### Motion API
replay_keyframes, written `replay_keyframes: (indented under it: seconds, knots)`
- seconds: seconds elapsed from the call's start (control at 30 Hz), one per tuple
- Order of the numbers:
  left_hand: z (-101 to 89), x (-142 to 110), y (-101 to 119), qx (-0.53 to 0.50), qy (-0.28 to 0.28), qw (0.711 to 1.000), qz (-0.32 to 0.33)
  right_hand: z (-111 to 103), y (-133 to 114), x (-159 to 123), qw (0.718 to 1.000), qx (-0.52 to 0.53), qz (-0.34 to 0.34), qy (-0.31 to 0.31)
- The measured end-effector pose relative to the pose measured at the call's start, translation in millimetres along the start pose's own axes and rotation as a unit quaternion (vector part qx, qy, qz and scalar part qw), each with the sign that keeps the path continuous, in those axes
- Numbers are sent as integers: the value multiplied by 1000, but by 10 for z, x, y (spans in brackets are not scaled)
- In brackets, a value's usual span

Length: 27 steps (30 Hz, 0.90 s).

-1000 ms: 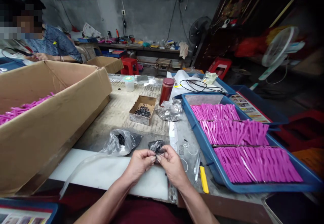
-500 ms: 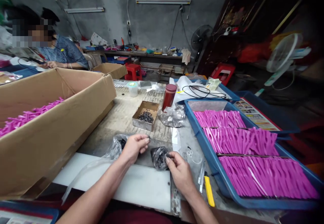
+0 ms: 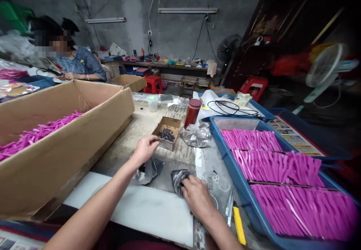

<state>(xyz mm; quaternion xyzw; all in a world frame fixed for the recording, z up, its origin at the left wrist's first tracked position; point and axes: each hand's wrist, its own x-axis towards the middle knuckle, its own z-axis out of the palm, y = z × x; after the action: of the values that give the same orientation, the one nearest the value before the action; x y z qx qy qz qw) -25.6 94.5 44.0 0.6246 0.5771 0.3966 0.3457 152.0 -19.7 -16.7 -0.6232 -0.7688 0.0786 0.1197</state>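
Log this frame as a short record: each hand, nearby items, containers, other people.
left hand: fingertips at small cardboard box; contact unclear
right hand: fingers on black plastic bag
small box contents: loose small black parts
behind small box: dark red canister
blue tray: rows of pink pieces, right side
large carton: left side, more pink pieces inside
other people: one person, beyond large carton

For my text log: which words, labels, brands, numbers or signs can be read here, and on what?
No text is readable.
Small open brown cardboard box: front-wall markings too small to read.
Red-edged multicoloured printed sheet at right: too blurred.
Multicoloured printed sheet at lower left: too blurred, partly out of frame.
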Motion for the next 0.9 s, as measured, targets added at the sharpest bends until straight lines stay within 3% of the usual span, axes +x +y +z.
replay_keyframes:
  seconds: [0.07,0.2,0.3,0.4,0.53,0.73,0.9]
  knots:
    - [-166,-199,-103,107,-37,993,32,-8,-11,26,1000,-18,-5,-8]
    - [-376,-424,-314,304,-121,944,39,3,-35,68,999,-40,-10,-10]
    - [-353,-462,-395,382,-162,907,78,18,-48,86,999,-52,-13,-11]
    - [-247,-461,-438,416,-160,889,105,34,-51,95,998,-55,-12,-13]
    - [-163,-473,-517,419,-142,891,105,59,-40,91,999,-48,-7,-10]
    - [-214,-519,-544,413,-120,895,118,80,-21,55,1000,-5,-4,14]
    - [-280,-532,-465,337,-90,932,98,89,8,22,998,28,-14,59]
